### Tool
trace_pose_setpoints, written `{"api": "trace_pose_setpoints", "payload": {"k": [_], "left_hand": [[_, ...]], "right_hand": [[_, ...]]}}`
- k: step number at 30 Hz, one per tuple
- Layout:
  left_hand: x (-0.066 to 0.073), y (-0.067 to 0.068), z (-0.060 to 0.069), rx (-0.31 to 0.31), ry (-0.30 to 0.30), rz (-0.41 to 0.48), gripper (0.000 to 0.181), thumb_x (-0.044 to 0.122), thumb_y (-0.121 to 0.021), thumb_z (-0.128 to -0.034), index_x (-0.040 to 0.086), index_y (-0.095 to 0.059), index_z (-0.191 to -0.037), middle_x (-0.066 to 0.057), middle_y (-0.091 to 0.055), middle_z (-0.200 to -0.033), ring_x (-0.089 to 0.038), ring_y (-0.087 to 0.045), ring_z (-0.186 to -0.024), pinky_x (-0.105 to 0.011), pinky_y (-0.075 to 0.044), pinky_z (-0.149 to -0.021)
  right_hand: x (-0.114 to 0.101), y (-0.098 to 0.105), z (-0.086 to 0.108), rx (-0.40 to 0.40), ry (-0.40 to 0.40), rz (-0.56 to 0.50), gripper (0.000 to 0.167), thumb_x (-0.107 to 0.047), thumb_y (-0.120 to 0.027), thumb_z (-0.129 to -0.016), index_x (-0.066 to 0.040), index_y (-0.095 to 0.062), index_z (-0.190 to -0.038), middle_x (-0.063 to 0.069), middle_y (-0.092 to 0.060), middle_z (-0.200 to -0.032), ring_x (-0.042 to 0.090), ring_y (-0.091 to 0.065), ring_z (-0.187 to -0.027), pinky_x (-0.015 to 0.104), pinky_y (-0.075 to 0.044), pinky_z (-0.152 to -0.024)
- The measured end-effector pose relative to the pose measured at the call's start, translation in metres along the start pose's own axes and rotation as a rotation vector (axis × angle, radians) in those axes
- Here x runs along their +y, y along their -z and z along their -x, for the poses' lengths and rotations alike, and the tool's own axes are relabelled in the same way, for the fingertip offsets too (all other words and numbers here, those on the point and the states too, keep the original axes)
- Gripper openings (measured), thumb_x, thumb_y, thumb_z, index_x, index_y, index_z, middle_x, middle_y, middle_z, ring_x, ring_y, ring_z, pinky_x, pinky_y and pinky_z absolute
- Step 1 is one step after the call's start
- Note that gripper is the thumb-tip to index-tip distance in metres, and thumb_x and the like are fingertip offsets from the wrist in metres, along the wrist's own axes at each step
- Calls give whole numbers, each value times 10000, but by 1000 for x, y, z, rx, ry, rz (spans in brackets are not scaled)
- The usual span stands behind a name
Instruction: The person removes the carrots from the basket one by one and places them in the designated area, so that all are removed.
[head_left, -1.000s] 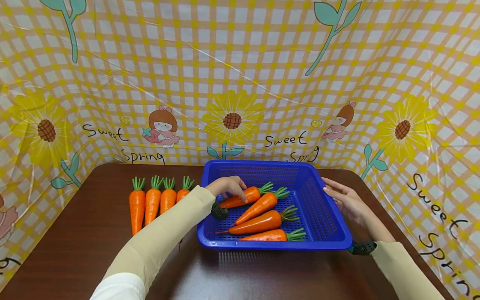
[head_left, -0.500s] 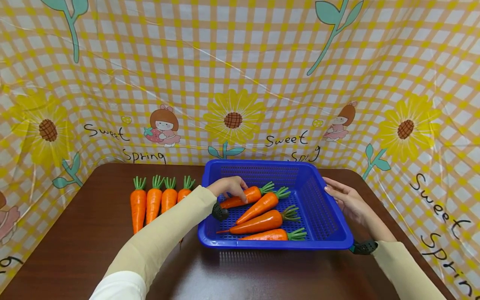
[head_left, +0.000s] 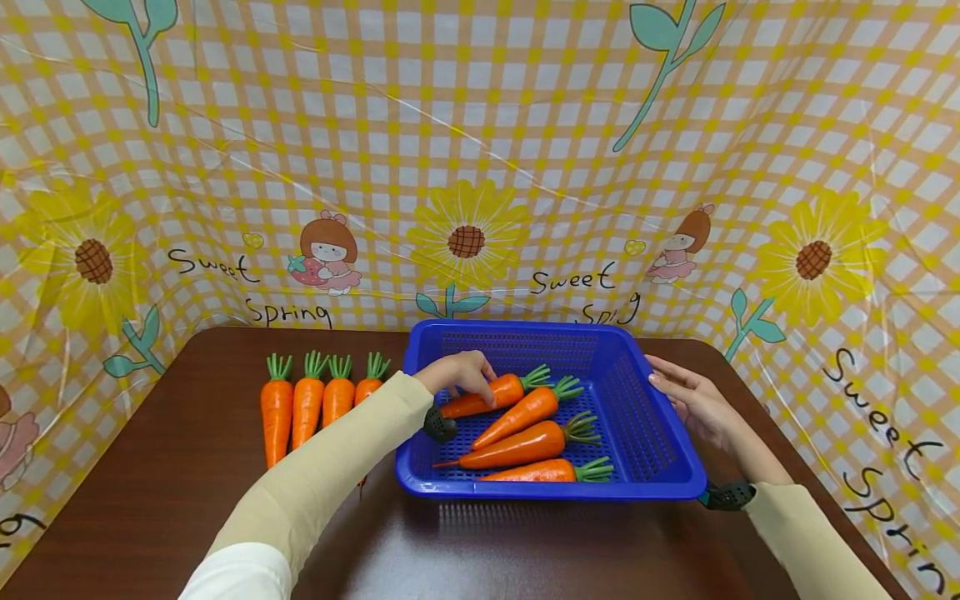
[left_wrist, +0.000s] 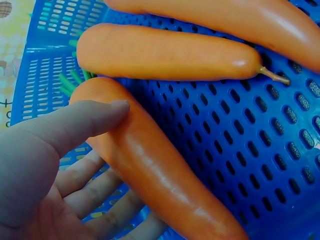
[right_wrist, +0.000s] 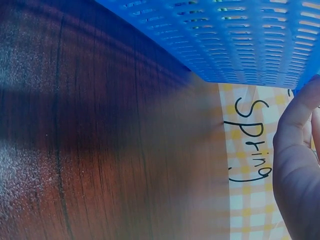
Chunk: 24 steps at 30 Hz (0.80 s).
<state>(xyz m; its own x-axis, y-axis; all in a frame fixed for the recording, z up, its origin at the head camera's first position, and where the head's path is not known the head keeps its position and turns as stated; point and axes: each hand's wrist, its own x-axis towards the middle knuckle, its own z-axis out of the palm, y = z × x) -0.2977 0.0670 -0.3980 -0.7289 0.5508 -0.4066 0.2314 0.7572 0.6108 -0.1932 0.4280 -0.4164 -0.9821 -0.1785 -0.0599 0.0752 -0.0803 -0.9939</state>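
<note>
In the head view a blue plastic basket [head_left: 540, 490] with slotted walls stands on the table, several carrots lying slantwise in it. My left hand [head_left: 459, 372] reaches in and holds the rearmost carrot [head_left: 504, 388]. The left wrist view has the thumb on top of this carrot [left_wrist: 160, 175] and the fingers beneath it. Beside it lies another carrot [left_wrist: 170, 52], untouched by the hand. My right hand [head_left: 697, 404] holds the basket's right rim, thumb over the edge; its other fingertips are hidden. In the right wrist view, only part of that hand [right_wrist: 300, 160] shows near the basket wall [right_wrist: 240, 45].
Left of the basket several more carrots [head_left: 276, 421] lie in a row, tops pointing away, partly hidden by my left sleeve [head_left: 322, 475]. A checked cloth [head_left: 480, 108] with sunflowers hangs behind and beside the brown table [head_left: 165, 467].
</note>
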Motion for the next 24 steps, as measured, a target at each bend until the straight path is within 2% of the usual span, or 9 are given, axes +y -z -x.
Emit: {"api": "trace_pose_setpoints", "payload": {"k": [12, 19, 24], "left_hand": [[0, 1, 0, 74, -48, -82, 479, 205, -765, -815, 108, -640, -1267, -99, -649, -1226, -265, -662, -1019, -375, -595, -747], [1, 0, -2, 89, -90, -64, 510, 191, -781, -801, 77, -626, -1274, -103, -707, -1130, -210, -688, -889, -352, -593, -722], [0, 1, -2, 108, -139, -45, 495, 193, -780, -800, 60, -635, -1253, -117, -711, -1115, -203, -683, -914, -268, -565, -690]], "right_hand": [[0, 0, 0, 4, -7, -2, 307, -107, -466, -1011, -277, -607, -1226, -74, -704, -1086, 98, -703, -896, 246, -585, -730], [-1, 0, 0, 7, -11, 17, 305, -119, -467, -1013, -276, -592, -1241, -73, -703, -1078, 103, -705, -887, 253, -587, -728], [-1, -1, 1, 11, -17, 24, 305, -126, -467, -1014, -279, -589, -1248, -76, -704, -1077, 102, -704, -886, 255, -587, -728]]}}
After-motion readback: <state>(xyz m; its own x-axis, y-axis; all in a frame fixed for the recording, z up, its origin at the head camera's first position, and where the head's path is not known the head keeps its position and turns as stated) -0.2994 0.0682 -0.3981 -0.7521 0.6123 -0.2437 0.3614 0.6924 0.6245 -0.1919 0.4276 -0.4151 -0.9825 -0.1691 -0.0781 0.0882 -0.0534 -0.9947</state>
